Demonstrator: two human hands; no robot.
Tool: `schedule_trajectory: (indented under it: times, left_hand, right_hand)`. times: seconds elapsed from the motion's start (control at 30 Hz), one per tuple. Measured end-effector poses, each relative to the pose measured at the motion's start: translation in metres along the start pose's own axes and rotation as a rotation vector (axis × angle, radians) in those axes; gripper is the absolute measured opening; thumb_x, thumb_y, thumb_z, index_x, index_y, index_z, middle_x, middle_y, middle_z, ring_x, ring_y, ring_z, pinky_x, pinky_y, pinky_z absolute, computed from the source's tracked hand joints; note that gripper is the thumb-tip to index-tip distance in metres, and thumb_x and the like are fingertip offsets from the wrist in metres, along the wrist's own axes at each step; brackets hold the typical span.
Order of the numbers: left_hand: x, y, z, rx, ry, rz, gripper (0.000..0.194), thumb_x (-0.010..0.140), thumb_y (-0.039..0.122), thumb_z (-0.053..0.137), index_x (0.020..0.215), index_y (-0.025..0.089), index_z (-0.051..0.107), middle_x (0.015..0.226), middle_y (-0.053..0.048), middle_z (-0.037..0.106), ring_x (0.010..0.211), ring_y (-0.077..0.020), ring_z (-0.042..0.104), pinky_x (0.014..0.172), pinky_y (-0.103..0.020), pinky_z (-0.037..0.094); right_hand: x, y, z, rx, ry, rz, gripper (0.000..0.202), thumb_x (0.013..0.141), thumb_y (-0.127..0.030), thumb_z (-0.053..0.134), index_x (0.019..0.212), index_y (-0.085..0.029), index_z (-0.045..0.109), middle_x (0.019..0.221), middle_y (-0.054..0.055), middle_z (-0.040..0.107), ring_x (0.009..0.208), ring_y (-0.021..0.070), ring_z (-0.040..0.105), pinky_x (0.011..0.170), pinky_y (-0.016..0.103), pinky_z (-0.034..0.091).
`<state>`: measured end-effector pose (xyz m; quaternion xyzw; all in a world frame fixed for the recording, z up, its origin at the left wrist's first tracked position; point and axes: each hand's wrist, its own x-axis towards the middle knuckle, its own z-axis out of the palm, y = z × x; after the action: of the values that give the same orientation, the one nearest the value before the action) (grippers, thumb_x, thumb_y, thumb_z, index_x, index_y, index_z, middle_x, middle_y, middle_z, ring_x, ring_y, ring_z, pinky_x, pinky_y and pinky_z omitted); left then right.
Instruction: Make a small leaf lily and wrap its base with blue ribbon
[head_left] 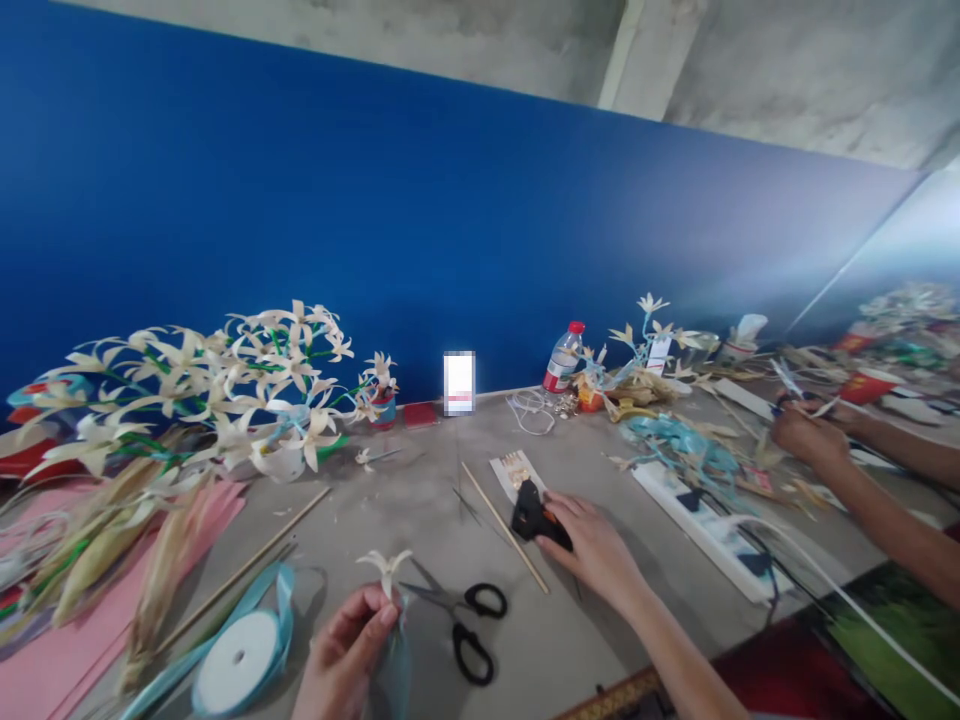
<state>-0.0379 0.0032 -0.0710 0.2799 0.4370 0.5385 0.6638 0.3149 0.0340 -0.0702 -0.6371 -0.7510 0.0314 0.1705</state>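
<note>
My left hand [354, 640] pinches a small cream flower [387, 568] by its base, with a light blue ribbon [395, 665] hanging below the fingers. Around the black tool [534, 520], which looks like a glue gun, my right hand [589, 545] is closed; it lies at the edge of a small card with beads [517, 470]. Black-handled scissors [474, 610] lie open on the table between my hands. The lower end of the ribbon is hard to make out.
A ribbon roll [236, 660], pink sheets [127, 600] and many cream flowers [292, 370] stand or lie left. A wooden stick [506, 528] lies mid-table. Right are a power strip [701, 530], a bottle [562, 358] and another person's hands [810, 435].
</note>
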Motion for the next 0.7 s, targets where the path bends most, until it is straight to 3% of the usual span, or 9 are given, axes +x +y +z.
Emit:
schedule_trajectory:
  times: [0.13,0.3,0.43,0.53,0.6,0.7]
  left_hand:
    - [-0.003,0.0,0.003,-0.005,-0.017,-0.01,0.027,0.058,0.034,0.091,0.068,0.016,0.074,0.068,-0.004,0.066,0.066,-0.0141,0.056,0.062,-0.02,0.048]
    - [-0.006,0.003,0.003,-0.01,-0.042,-0.045,0.024,0.061,0.034,0.089,0.07,0.017,0.074,0.071,-0.003,0.066,0.068,-0.0131,0.055,0.063,-0.019,0.047]
    - [-0.006,0.001,0.001,0.007,-0.051,-0.029,0.025,0.062,0.034,0.089,0.072,0.017,0.075,0.073,-0.004,0.068,0.071,-0.0139,0.056,0.067,-0.019,0.047]
    - [-0.007,-0.001,0.003,-0.002,-0.026,-0.012,0.027,0.061,0.036,0.089,0.071,0.016,0.074,0.072,-0.003,0.067,0.069,-0.0139,0.055,0.065,-0.02,0.045]
    - [-0.007,-0.002,0.003,-0.014,-0.012,-0.007,0.027,0.061,0.036,0.089,0.071,0.016,0.073,0.071,-0.003,0.066,0.068,-0.0135,0.054,0.064,-0.02,0.044]
    - [-0.005,-0.003,0.001,-0.015,-0.028,-0.031,0.028,0.061,0.036,0.089,0.072,0.016,0.072,0.071,-0.002,0.065,0.067,-0.0129,0.052,0.062,-0.02,0.042]
  right_hand:
    - [0.008,0.005,-0.01,0.134,-0.043,0.008,0.032,0.087,-0.038,0.06,0.111,-0.019,0.067,0.121,0.017,0.069,0.115,0.0363,0.06,0.101,0.052,0.043]
    - [0.021,0.025,-0.026,0.297,-0.057,0.078,0.037,0.088,-0.049,0.055,0.106,-0.02,0.069,0.096,0.014,0.075,0.093,0.035,0.069,0.087,0.048,0.05]
    - [0.027,0.036,-0.027,0.52,-0.003,0.163,0.044,0.087,-0.06,0.052,0.104,-0.023,0.069,0.097,0.011,0.077,0.092,0.0324,0.071,0.085,0.044,0.053]
    - [0.027,0.03,-0.027,0.697,0.069,0.226,0.056,0.092,-0.065,0.037,0.109,-0.02,0.066,0.106,0.013,0.075,0.088,0.0284,0.072,0.08,0.041,0.056]
    - [0.023,0.02,-0.032,0.933,0.127,0.315,0.052,0.092,-0.06,0.037,0.112,-0.019,0.063,0.108,0.013,0.074,0.081,0.0251,0.072,0.072,0.038,0.058]
    - [0.013,-0.002,-0.046,1.443,0.194,0.478,0.033,0.079,-0.044,0.061,0.101,-0.02,0.065,0.097,0.01,0.075,0.063,0.0181,0.066,0.055,0.029,0.054]
